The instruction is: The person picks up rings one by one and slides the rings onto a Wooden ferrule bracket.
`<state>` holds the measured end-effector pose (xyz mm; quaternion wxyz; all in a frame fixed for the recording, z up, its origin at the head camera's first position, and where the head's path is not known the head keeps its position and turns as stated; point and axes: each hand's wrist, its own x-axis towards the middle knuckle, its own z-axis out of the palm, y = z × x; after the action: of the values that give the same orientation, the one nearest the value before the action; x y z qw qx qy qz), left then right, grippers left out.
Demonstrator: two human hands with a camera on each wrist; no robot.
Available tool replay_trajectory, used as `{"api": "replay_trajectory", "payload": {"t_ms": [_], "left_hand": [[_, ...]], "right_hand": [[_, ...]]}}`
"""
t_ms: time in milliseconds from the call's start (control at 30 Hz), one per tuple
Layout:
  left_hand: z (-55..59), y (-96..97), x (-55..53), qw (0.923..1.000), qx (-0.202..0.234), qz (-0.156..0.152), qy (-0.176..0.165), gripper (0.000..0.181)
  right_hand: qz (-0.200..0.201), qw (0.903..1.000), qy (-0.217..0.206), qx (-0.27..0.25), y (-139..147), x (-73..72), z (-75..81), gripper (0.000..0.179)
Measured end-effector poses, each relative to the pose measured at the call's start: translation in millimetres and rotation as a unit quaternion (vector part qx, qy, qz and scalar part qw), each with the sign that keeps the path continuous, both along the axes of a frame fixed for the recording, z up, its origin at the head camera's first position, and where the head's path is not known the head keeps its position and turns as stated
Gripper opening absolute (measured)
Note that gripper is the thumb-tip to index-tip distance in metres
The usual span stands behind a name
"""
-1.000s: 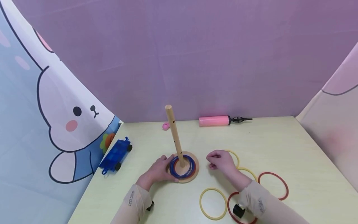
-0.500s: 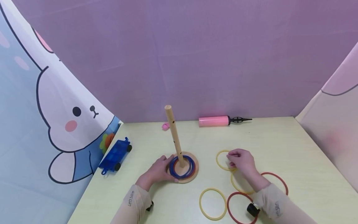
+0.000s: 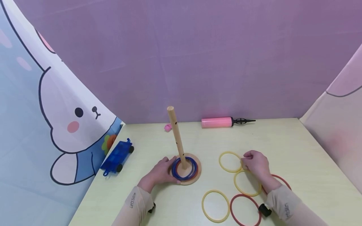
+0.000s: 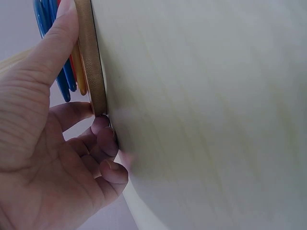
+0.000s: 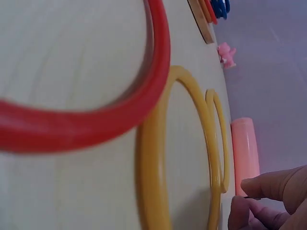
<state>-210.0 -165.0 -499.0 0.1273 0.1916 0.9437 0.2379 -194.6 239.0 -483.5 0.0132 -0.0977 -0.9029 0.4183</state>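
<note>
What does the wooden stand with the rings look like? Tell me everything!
The wooden stand looks like smooth, pale wood. It has a flat, round base and a tall, round peg with dark spots that might be holes. It stands on the table. Blue rings, a red ring and what looks like a yellow ring lie stacked around the peg's foot. The left hand grips the base's edge.

the left arm (image 3: 133, 205) and right arm (image 3: 292, 207) reach forward, angled inward. the left hand (image 3: 161, 172) grips, its thumb extended on one side, its fingers curled. the right hand (image 3: 256, 164) shows its back, fingers loosely bent, thumb tip near the fingertips.
</note>
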Motion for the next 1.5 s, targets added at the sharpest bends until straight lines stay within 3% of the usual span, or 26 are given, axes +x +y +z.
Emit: {"api": "replay_trajectory", "payload": {"t_ms": [233, 900, 1200, 1500], "left_hand": [[-0.6, 0.7, -0.2, 1.0000, -0.002, 0.002, -0.001, 0.114], [0.6, 0.4, 0.3, 1.0000, 0.003, 0.001, 0.002, 0.113], [0.0, 0.6, 0.4, 1.0000, 0.001, 0.004, -0.002, 0.114], [0.4, 1.1, 0.8, 0.9999, -0.003, 0.010, -0.006, 0.114]], "right_hand": [[0.019, 0.9990, -0.029, 0.030, 1.7, -4.9, -5.7, 0.021], [0.032, 0.9965, -0.042, 0.064, -2.1, -12.1, -5.0, 0.012], [0.029, 0.9964, -0.079, -0.015, -8.1, -13.7, -3.6, 0.014], [0.051, 0.9898, -0.058, -0.120, -24.7, -9.6, 8.0, 0.019]]}}
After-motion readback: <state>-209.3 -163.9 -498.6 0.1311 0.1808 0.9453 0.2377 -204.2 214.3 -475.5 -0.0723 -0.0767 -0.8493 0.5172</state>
